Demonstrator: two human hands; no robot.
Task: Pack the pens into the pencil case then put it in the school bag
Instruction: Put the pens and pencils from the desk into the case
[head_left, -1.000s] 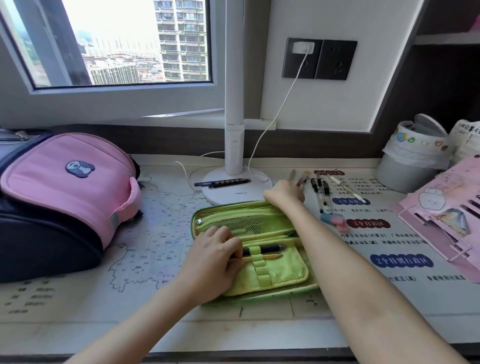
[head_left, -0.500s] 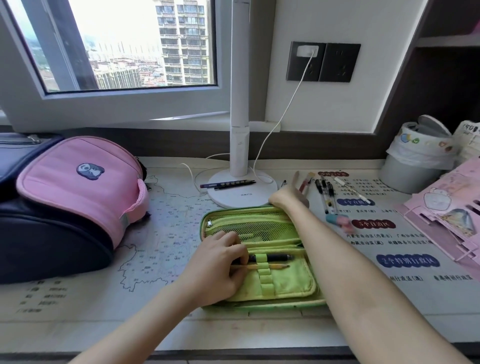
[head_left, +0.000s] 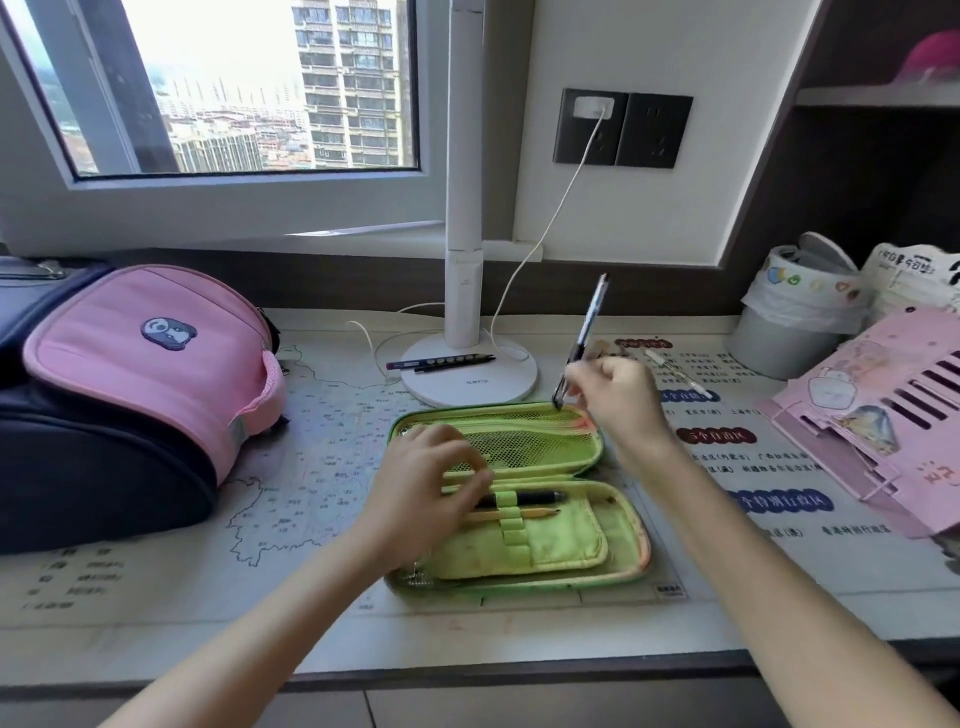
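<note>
Printed Chinese writing on the map-covered counter (head_left: 311, 467) is too blurred to read. The open green fabric pencil case (head_left: 519, 525) holds a black pen (head_left: 535, 498) and a yellow pencil (head_left: 540, 513) under elastic loops, the left hand (head_left: 431, 483) resting fingers-down on it. The right hand (head_left: 618, 395) pinches a dark pen (head_left: 584, 338) tilted above the case's mesh lid, with the pink and navy school bag (head_left: 130, 395) well apart on the left.

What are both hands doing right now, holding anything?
Left hand: resting on the open pencil case, fingers curled; a grip cannot be told.
Right hand: closed on a pen, lifted over the case.
</note>
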